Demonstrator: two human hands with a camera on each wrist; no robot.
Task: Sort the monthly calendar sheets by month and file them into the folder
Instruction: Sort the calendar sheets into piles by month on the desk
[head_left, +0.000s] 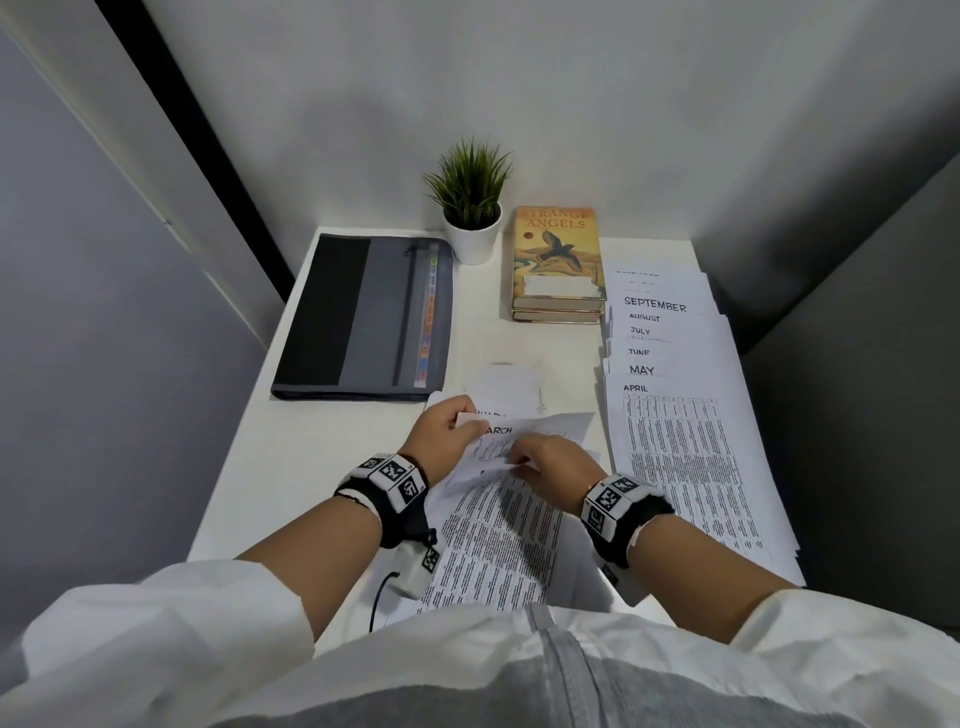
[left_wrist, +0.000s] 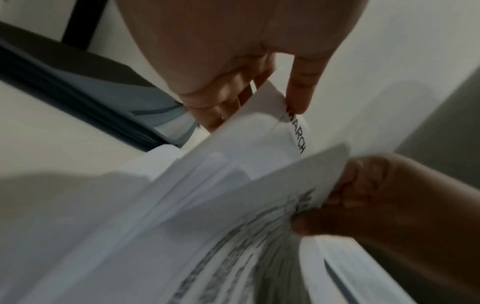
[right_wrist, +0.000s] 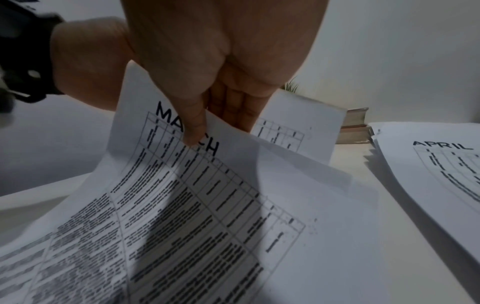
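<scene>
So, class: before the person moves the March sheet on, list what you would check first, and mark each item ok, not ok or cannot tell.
1. March sheet is held: ok; the right hand pinches it near its heading.
2. Left hand holds the other sheets back: ok; it grips their top edges.
3. Only one sheet is pinched by the right hand: cannot tell.
4. Fanned pile runs in month order: ok from April to September; the headings behind are unreadable.
5. Folder is open to take sheets: not ok; it lies flat and closed.
</scene>
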